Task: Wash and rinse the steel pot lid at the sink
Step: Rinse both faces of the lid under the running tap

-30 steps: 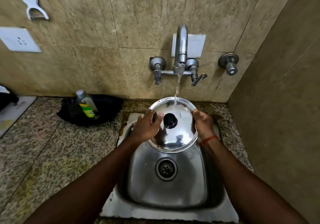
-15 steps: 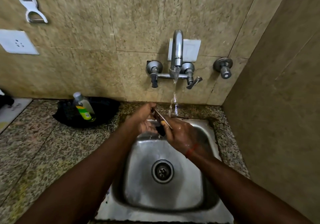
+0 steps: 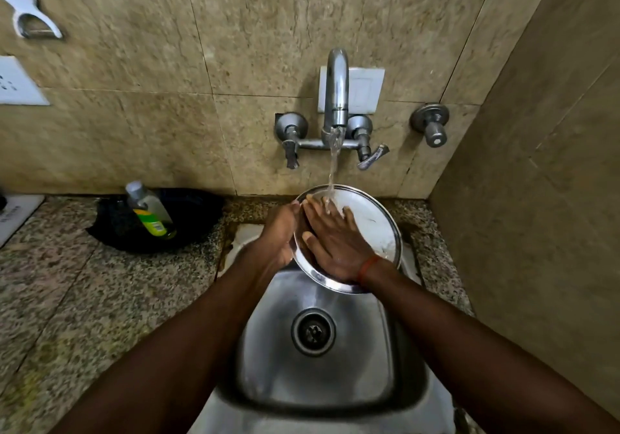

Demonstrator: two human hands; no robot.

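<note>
The steel lid (image 3: 375,232) is held over the back of the sink (image 3: 318,383), just under the tap (image 3: 336,91), tilted so that its pale inner side faces up and toward the person. The left hand (image 3: 280,235) grips the lid at its left rim, the fingers curled round the edge and mostly hidden behind it. The right hand (image 3: 335,246) lies flat on the inner face, its fingers (image 3: 318,210) straight and spread, holding nothing. A red thread (image 3: 367,267) circles the right wrist.

A stream of water (image 3: 333,165) runs from the tap and lands on the upper part of the lid, right at the tips of the right hand. Below the lid, the drain (image 3: 313,332) sits in the middle of the basin.

To the left, on the speckled counter (image 3: 67,299), a clear bottle (image 3: 151,210) with a green and yellow label leans in a black pan (image 3: 198,212) against the tiled wall. A white peeler (image 3: 27,11) hangs high on the wall at the left, above a white socket (image 3: 16,81).
</note>
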